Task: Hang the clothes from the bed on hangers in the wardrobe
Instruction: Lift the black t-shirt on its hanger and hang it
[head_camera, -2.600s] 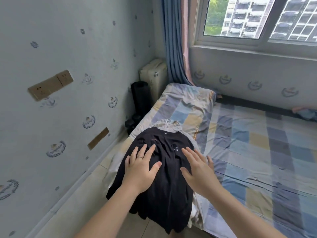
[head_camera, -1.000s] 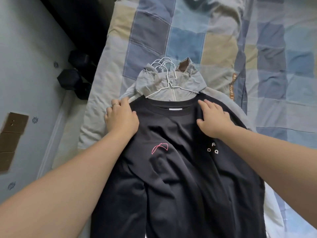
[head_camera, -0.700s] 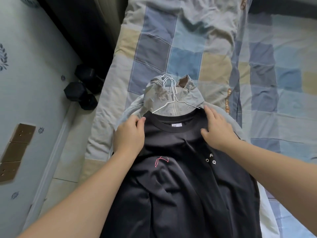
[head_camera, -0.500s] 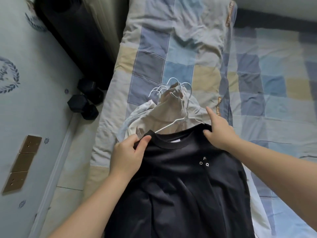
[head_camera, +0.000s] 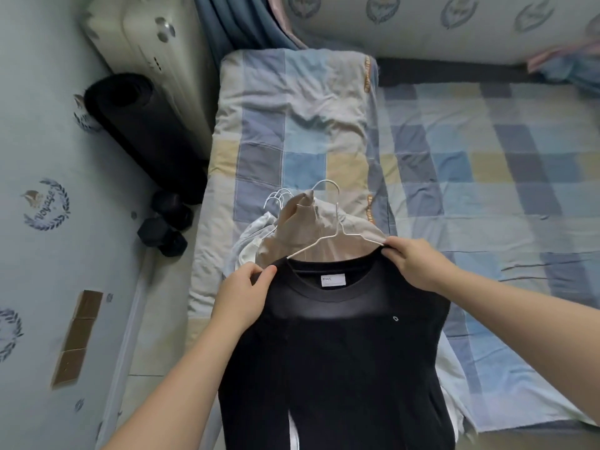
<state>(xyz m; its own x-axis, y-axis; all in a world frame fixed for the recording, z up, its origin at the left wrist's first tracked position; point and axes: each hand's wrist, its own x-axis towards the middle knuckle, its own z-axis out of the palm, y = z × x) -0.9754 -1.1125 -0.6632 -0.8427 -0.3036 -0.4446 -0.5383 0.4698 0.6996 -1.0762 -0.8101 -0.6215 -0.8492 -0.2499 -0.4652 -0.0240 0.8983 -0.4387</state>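
Small bedroom. Patterned wallpaper on the left, floor strip beneath it. A rolled black mat stands against the wall, with two dark dumbbells on the floor at its foot, just beside the bed edge.

A folded checked quilt lies on the near-left part of the bed. On the quilt is a pile of clothes. A beige jacket is on top, and several white hanger hooks poke out at its collar.

The left hand pinches the left shoulder of a black T-shirt between thumb and curled fingers, next to the neckline. The shirt is raised by its shoulders above the pile. Its body hangs down in front of the bed edge, and the neck label is visible.

A white wire hanger lies over the jacket, its arms running to the shirt's shoulders. Whether it sits inside the shirt: cannot tell.

The right hand grips the right shoulder, fingers curled on the fabric. Checked sheet to the right.
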